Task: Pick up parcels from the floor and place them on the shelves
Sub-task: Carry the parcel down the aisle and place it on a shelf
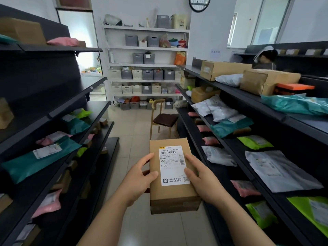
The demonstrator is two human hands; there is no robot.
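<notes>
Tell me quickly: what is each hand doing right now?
Left hand: holding the labelled cardboard box by its left side.
Right hand: holding the same box by its right side.

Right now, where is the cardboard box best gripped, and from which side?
Grip its long side walls, one hand from each side: the cardboard box is a narrow oblong, label up, and the left hand and right hand clasp it so.

Daylight enters from the overexposed tall glass window (271, 23) at upper right. Black metal shelves (53, 107) at left read dim. Frame edges bow; corners soft.
</notes>
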